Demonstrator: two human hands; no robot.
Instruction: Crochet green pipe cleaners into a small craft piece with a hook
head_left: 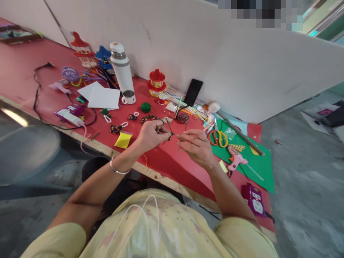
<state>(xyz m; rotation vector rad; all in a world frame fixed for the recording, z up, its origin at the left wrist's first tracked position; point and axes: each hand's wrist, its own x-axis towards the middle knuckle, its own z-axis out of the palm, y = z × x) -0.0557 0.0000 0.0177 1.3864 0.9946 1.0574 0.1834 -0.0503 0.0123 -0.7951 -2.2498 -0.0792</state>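
Note:
Above the red tabletop, my left hand [152, 134] pinches dark green yarn [169, 125] between thumb and fingers. A strand of it loops up around a raised finger, and a small knot or bunch shows at the fingertips. Just to the right, my right hand [197, 145] has its fingers bent and their tips drawn together at the yarn's edge; the strand there is very thin. Behind the hands lie a green yarn ball [145, 107] and a multicoloured yarn ball [184, 117]. Multicoloured yarn pieces with white beads [118, 128] rest left of my left hand.
A white flask [122, 71] stands at the back beside a metal-lined cup [128, 97]. On the right are scissors [218, 138], a pink glue gun [236, 158] and a purple power strip [254, 200]. A phone [193, 92] leans on the wall. A yellow packet [123, 139] lies near the front edge.

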